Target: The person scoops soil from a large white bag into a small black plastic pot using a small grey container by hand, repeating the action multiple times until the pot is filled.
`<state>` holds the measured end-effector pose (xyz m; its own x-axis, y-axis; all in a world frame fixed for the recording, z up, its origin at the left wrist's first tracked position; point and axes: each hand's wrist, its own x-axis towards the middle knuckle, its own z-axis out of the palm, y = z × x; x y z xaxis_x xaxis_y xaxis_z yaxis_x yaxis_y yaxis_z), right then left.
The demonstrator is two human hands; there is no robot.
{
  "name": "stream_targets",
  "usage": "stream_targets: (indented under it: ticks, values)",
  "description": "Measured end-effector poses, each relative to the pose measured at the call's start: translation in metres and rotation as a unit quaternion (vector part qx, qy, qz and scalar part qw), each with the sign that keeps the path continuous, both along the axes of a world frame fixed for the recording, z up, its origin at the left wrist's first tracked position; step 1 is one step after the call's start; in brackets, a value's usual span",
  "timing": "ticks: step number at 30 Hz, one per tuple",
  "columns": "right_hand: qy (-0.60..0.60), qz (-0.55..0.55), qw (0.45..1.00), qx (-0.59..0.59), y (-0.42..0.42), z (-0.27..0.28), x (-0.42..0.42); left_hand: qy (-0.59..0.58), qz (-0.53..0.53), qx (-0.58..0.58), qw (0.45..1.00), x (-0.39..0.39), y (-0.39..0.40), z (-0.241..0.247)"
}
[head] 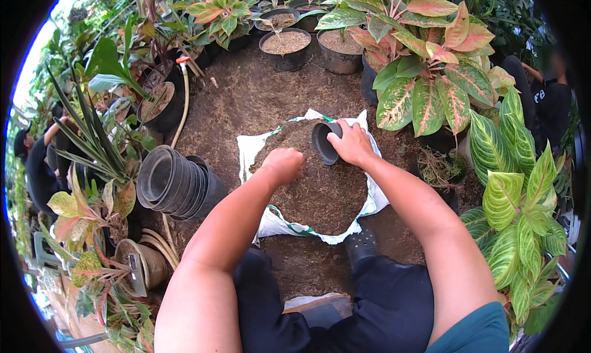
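In front of me a white woven sack [256,152] with a green-striped rim lies spread open, full of brown crumbly potting mix [318,200]. My right hand [353,143] grips the rim of a small black plastic plant pot [322,138], its thumb inside the mouth. The pot is tipped on its side over the mix, mouth facing left. Just left of it my left hand [284,164] is curled into a fist above the mix; whatever its fingers may enclose is hidden.
Nested black pots [173,184] lean at my left, near a tan hose [183,108] with a red valve. Potted plants ring the soil floor, including a pink-green aglaonema [427,87] and several soil-filled pots [286,43]. Two people [39,168] [551,99] are at the sides.
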<state>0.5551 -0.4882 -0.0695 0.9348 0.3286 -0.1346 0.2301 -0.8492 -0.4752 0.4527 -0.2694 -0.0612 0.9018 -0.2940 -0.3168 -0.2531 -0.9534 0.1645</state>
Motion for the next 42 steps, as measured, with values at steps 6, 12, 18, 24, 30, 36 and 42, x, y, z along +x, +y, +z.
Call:
stream_targets:
  ticks: [6, 12, 18, 24, 30, 36, 42]
  values:
    - [-0.003, 0.023, 0.999, 0.031, -0.018, -0.003, -0.008, -0.002, -0.016, 0.044, 0.999, -0.002, -0.004, -0.001]
    - [-0.103, 0.108, 0.988, 0.048, -0.038, 0.002, -0.018, -0.007, -0.007, 0.081, 0.997, 0.003, -0.014, -0.008]
    - [-0.198, 0.144, 0.968, 0.058, -0.05, 0.004, -0.013, -0.013, -0.001, 0.009, 1.0, 0.008, 0.002, 0.004]
    - [-0.206, 0.075, 0.976, 0.011, -0.054, -0.002, 0.006, -0.022, 0.001, 0.015, 1.0, 0.0, 0.024, 0.013]
    - [-0.002, -0.054, 0.991, -0.122, -0.037, -0.008, 0.009, -0.025, -0.006, 0.032, 0.999, -0.013, 0.034, 0.011]
    - [-0.016, -0.024, 0.987, -0.157, -0.019, 0.016, -0.007, 0.007, -0.024, 0.052, 0.998, -0.02, 0.022, 0.033]
    - [-0.053, 0.111, 0.975, -0.183, -0.017, 0.041, -0.06, -0.035, -0.042, 0.037, 0.998, -0.02, 0.017, 0.041]
